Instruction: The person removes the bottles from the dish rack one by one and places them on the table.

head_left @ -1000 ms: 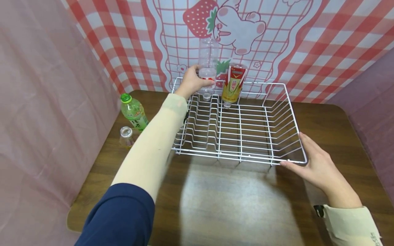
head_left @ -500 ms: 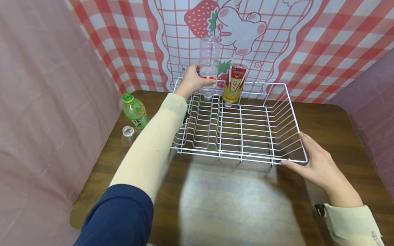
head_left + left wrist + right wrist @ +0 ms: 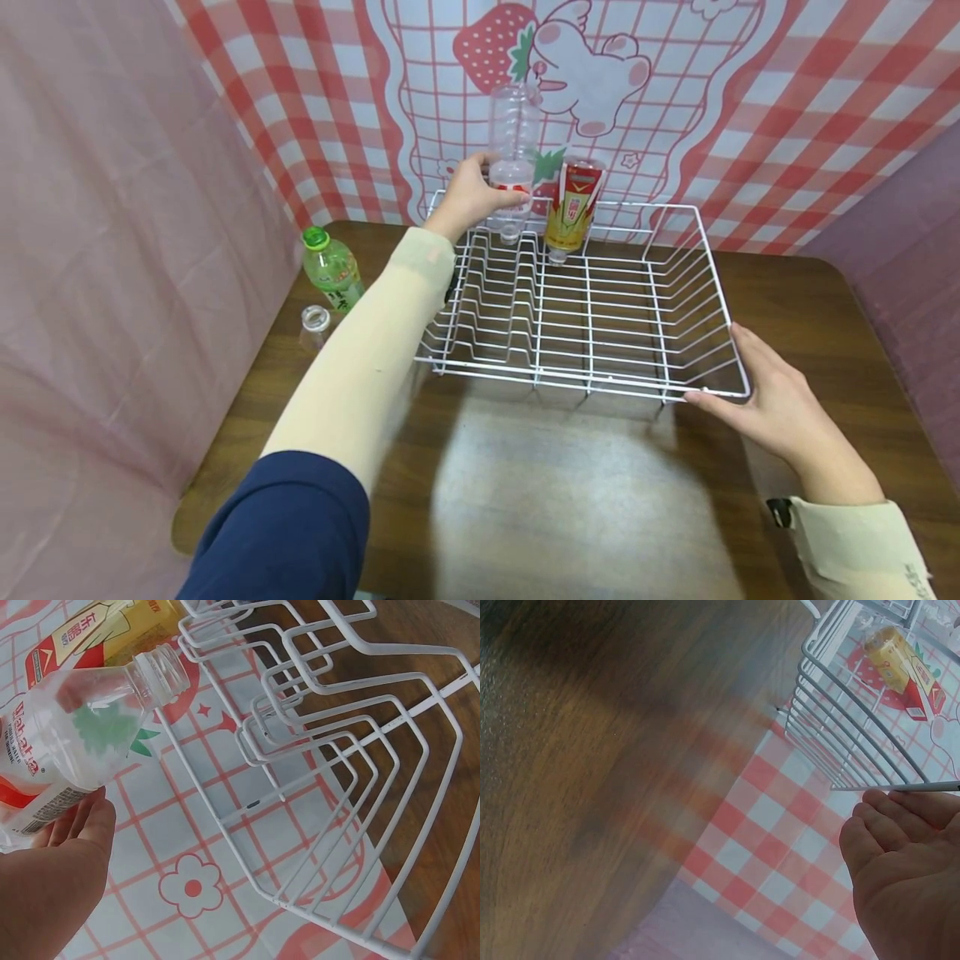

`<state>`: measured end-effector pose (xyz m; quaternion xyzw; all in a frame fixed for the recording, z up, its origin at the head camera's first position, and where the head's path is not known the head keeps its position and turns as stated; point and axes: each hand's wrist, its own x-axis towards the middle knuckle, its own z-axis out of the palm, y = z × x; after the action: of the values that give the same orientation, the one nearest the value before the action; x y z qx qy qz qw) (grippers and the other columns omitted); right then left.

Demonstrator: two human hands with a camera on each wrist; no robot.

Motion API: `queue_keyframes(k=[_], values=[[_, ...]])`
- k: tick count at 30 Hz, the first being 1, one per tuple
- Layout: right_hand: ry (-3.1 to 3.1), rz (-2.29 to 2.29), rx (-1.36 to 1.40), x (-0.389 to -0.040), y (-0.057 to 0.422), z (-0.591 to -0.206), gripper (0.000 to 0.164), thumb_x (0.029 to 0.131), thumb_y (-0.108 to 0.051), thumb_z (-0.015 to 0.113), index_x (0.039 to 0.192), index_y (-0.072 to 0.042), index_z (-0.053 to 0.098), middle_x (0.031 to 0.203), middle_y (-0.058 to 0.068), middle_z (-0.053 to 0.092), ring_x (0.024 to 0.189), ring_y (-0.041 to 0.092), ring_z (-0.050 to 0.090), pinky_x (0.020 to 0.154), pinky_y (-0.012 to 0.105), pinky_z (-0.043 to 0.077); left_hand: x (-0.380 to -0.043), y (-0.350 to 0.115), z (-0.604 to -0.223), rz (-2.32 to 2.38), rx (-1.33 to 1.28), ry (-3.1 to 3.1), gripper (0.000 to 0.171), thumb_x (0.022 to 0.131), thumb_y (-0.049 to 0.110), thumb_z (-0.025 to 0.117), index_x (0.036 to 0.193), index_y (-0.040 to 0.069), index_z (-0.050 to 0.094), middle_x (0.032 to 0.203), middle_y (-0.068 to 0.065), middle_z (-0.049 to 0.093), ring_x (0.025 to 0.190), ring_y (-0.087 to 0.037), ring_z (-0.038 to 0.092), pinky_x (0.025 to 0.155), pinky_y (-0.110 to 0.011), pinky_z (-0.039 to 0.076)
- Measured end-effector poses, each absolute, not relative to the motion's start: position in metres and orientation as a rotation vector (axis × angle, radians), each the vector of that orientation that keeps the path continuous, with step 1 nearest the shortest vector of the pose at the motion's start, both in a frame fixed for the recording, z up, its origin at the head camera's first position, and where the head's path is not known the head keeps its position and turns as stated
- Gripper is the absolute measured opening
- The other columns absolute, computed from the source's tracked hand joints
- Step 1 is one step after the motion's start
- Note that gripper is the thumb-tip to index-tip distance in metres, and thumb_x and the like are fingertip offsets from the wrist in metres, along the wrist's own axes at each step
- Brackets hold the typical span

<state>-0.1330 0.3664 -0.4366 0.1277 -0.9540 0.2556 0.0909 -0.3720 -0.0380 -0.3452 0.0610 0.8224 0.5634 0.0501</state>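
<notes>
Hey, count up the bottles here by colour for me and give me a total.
Green bottle: 1
Red-and-gold bottle: 1
Mostly clear: 2, the held bottle and the uncapped bottle beside the green one
Total: 4

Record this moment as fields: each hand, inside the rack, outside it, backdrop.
Left hand: grips clear Wahaha bottle, neck down, at the back left
Right hand: touches near right corner of white wire rack
Inside rack: red-and-gold labelled bottle, neck down, near back rim
Outside rack: green-capped bottle and clear open-mouthed bottle, on wooden table to the left
Backdrop: red-and-white checked cloth with strawberry print
</notes>
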Motion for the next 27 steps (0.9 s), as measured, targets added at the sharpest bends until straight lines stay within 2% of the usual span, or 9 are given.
queue_keyframes(k=[9, 17, 27], values=[[-2.842, 0.756, 0.379, -0.133, 0.366, -0.435, 0.112, 0.069, -0.037, 0.094, 0.159, -0.008, 0.034, 0.153, 0.026, 0.040, 0.136, 0.048, 0.040, 0.111, 0.064, 0.030, -0.365, -0.037, -0.338, 1.728, 0.217, 2.496, 0.097, 0.076, 0.020, 0.093, 0.155, 0.008, 0.038, 0.141, -0.010, 0.053, 0.122, -0.021, 0.056, 0.095, -0.021, 0.049], [-2.844, 0.757, 0.379, -0.133, 0.366, -0.435, 0.112, 0.069, -0.037, 0.093, 0.160, -0.008, 0.033, 0.153, 0.026, 0.040, 0.136, 0.048, 0.040, 0.110, 0.065, 0.031, -0.361, -0.038, -0.336, 1.764, 0.240, 2.473, 0.088, 0.076, 0.017, 0.093, 0.148, 0.005, 0.044, 0.132, -0.010, 0.059, 0.116, -0.021, 0.059, 0.091, -0.023, 0.051], [-2.840, 0.752, 0.378, -0.133, 0.366, -0.437, 0.111, 0.069, -0.037, 0.093, 0.159, -0.008, 0.034, 0.153, 0.026, 0.040, 0.135, 0.048, 0.041, 0.108, 0.066, 0.032, -0.355, -0.040, -0.332, 1.789, 0.272, 2.455, 0.086, 0.077, 0.015, 0.092, 0.147, 0.005, 0.045, 0.132, -0.011, 0.059, 0.115, -0.022, 0.060, 0.090, -0.024, 0.052]])
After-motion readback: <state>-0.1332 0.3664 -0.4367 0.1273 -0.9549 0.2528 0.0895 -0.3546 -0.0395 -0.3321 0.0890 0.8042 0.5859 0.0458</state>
